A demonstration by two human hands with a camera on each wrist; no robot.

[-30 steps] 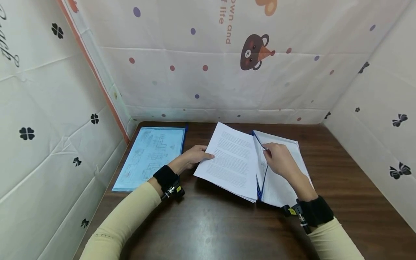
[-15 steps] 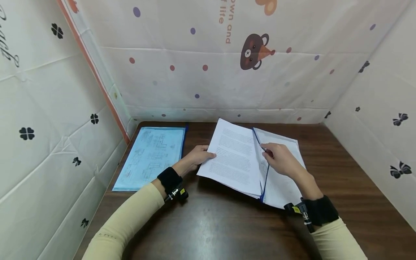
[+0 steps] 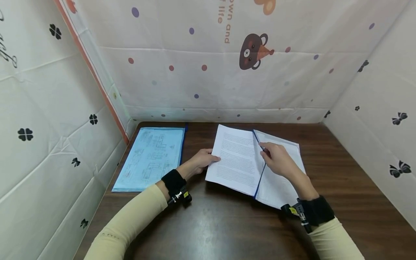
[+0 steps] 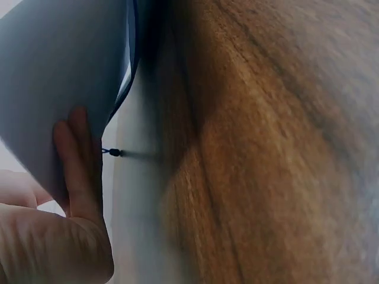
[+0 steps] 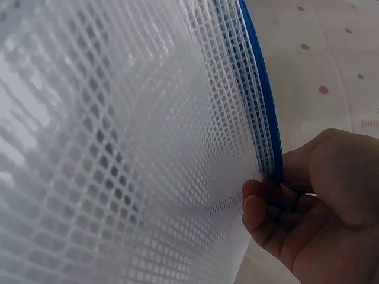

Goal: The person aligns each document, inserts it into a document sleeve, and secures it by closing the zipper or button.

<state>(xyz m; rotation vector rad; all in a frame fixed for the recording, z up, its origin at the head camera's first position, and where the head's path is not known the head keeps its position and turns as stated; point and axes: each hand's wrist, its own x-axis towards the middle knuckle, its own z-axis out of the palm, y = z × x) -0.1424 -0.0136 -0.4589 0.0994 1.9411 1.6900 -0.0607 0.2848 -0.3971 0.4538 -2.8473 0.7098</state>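
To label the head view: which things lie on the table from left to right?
Blue folder → left hand → printed paper stack → right hand, pinching the mesh pouch.

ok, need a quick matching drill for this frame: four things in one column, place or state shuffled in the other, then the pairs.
Things
1. left hand
2. right hand
3. blue folder
4. mesh pouch

States
A. lies flat by the left wall
B. pinches the pouch's blue edge
C. holds the left edge of the printed sheets
D. white, blue-trimmed, sheets partly inside

Pairs: 1-C, 2-B, 3-A, 4-D
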